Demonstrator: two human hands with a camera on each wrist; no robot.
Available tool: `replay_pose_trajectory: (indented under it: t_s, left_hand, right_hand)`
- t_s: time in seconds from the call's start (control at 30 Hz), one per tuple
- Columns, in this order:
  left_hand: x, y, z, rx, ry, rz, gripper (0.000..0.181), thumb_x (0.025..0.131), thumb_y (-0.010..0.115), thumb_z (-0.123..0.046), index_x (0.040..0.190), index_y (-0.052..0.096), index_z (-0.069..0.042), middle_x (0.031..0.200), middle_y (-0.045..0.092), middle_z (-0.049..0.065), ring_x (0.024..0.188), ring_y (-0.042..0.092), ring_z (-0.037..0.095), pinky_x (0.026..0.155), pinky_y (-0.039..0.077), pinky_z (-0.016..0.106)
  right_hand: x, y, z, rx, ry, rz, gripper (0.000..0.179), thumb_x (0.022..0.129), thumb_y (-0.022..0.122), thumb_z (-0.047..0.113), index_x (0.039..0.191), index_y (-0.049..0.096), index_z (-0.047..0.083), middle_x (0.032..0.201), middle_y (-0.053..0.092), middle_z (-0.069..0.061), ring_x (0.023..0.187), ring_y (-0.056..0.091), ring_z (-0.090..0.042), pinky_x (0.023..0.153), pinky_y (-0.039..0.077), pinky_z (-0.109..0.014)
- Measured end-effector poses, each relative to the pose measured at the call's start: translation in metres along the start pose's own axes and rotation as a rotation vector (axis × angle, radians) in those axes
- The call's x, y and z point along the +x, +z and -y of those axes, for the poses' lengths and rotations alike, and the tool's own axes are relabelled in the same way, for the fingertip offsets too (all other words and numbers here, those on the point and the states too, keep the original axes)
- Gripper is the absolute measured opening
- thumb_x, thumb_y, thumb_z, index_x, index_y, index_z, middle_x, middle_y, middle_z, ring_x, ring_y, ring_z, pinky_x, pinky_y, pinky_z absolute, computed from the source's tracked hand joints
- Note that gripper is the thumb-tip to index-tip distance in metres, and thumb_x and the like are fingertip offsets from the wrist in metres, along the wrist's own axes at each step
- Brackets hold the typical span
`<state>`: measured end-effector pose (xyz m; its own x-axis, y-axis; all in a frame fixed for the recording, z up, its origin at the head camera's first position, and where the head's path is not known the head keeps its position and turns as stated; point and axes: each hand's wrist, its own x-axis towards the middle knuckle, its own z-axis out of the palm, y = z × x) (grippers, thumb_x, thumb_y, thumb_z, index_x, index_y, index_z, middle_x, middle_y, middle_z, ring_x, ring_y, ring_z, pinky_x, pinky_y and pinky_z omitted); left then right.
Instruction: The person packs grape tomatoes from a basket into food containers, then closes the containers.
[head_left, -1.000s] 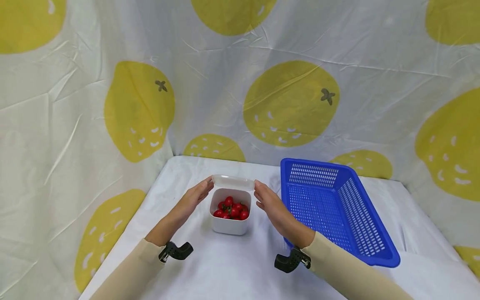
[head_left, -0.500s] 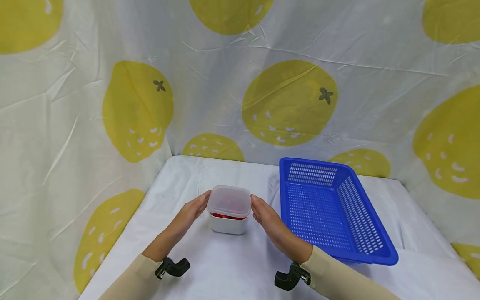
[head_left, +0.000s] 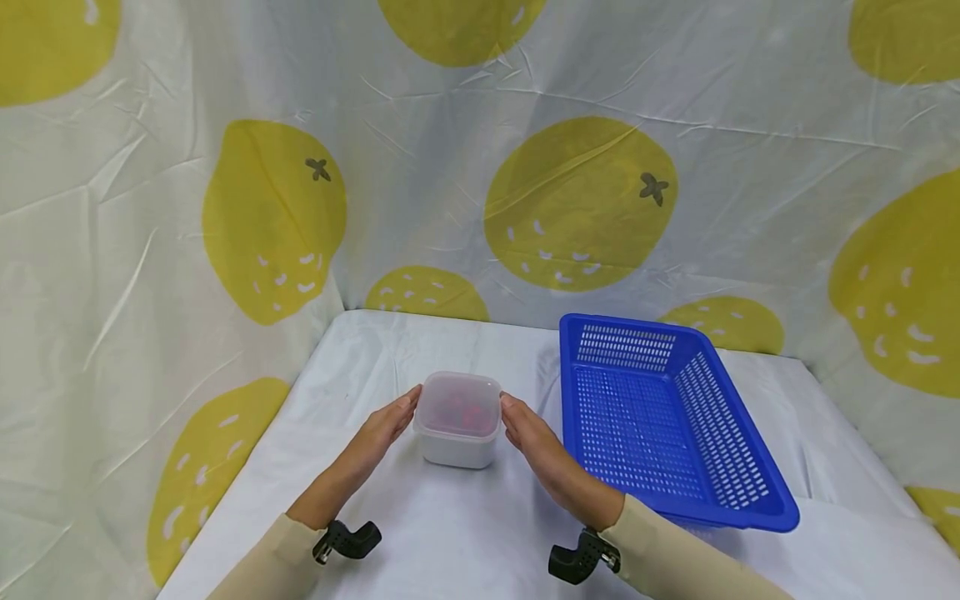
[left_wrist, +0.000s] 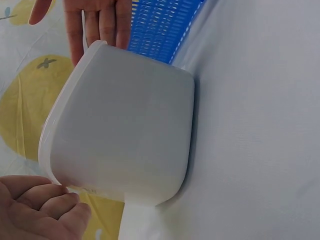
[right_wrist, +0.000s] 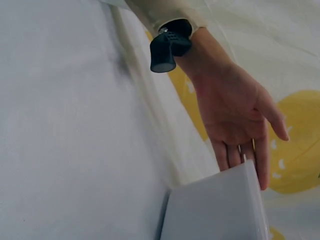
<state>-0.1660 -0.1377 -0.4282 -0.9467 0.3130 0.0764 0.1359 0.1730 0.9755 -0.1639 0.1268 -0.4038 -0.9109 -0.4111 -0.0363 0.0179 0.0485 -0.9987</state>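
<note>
A square white plastic tub (head_left: 458, 453) stands upright on the white cloth, its translucent lid (head_left: 455, 398) lying flat across the top. Red cherry tomatoes (head_left: 472, 414) show faintly through the lid. My left hand (head_left: 384, 423) is at the lid's left edge, with fingers extended right at the rim. Opposite it, my right hand (head_left: 535, 431) has straight fingertips at the right edge. The left wrist view shows the tub's side wall (left_wrist: 125, 120) between both hands. In the right wrist view the left palm faces the tub, fingers reaching along its rim.
A blue perforated plastic basket (head_left: 652, 417) stands to the right, close beside the right forearm. White cloth (head_left: 435, 542) covers the table. Curtains with yellow lemon prints (head_left: 581, 204) rise at the back and sides. Each wrist wears a black camera mount (head_left: 348, 540).
The lid, earlier tipped up behind the tub with the tomatoes exposed, has come down over it and now lies flat. Both hands have moved slightly down and nearer with it.
</note>
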Motion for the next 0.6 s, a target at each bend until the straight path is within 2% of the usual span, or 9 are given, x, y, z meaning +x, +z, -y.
replay_pose_trajectory:
  t_s: [0.13, 0.27, 0.43, 0.53, 0.6]
  left_hand:
    - [0.0, 0.0, 0.003, 0.044, 0.004, 0.002, 0.064, 0.105, 0.029, -0.043, 0.152, 0.02, 0.0, 0.158, 0.019, 0.011, 0.145, 0.016, 0.026, 0.116, 0.016, 0.044]
    - [0.0, 0.0, 0.004, 0.114, 0.012, -0.011, 0.061, 0.105, 0.03, -0.041, 0.152, 0.02, -0.003, 0.159, 0.019, 0.009, 0.146, 0.014, 0.024, 0.116, 0.014, 0.046]
    - [0.006, -0.002, 0.005, 0.247, 0.095, -0.006, 0.058, 0.105, 0.039, -0.03, 0.153, 0.018, -0.005, 0.159, 0.017, 0.01, 0.145, 0.014, 0.025, 0.115, 0.016, 0.047]
    - [0.014, -0.005, 0.007, 0.346, 0.15, 0.004, 0.06, 0.103, 0.045, -0.026, 0.154, 0.019, -0.009, 0.159, 0.016, 0.01, 0.145, 0.015, 0.025, 0.114, 0.018, 0.048]
    - [0.018, -0.007, 0.009, 0.392, 0.163, 0.014, 0.06, 0.102, 0.048, -0.027, 0.154, 0.021, -0.013, 0.16, 0.015, 0.008, 0.146, 0.014, 0.025, 0.115, 0.017, 0.05]
  right_hand:
    - [0.0, 0.001, 0.001, -0.046, 0.008, -0.019, 0.07, 0.103, 0.033, 0.047, 0.152, 0.02, -0.001, 0.158, 0.019, -0.017, 0.145, 0.016, -0.033, 0.116, 0.017, -0.048]
    - [-0.001, 0.003, 0.002, -0.16, 0.041, -0.047, 0.072, 0.1, 0.042, 0.048, 0.153, 0.021, 0.004, 0.158, 0.019, -0.017, 0.144, 0.017, -0.035, 0.114, 0.018, -0.054]
    - [0.005, 0.001, 0.004, -0.352, 0.015, -0.044, 0.074, 0.097, 0.055, 0.039, 0.154, 0.02, 0.007, 0.159, 0.015, -0.015, 0.145, 0.017, -0.034, 0.113, 0.021, -0.053]
    - [0.014, 0.0, 0.006, -0.443, -0.006, -0.027, 0.073, 0.096, 0.058, 0.032, 0.153, 0.021, 0.006, 0.16, 0.011, -0.016, 0.143, 0.02, -0.035, 0.112, 0.024, -0.053]
    - [0.019, -0.001, 0.007, -0.502, -0.01, -0.011, 0.073, 0.095, 0.059, 0.029, 0.153, 0.022, 0.004, 0.159, 0.01, -0.017, 0.142, 0.022, -0.037, 0.111, 0.025, -0.054]
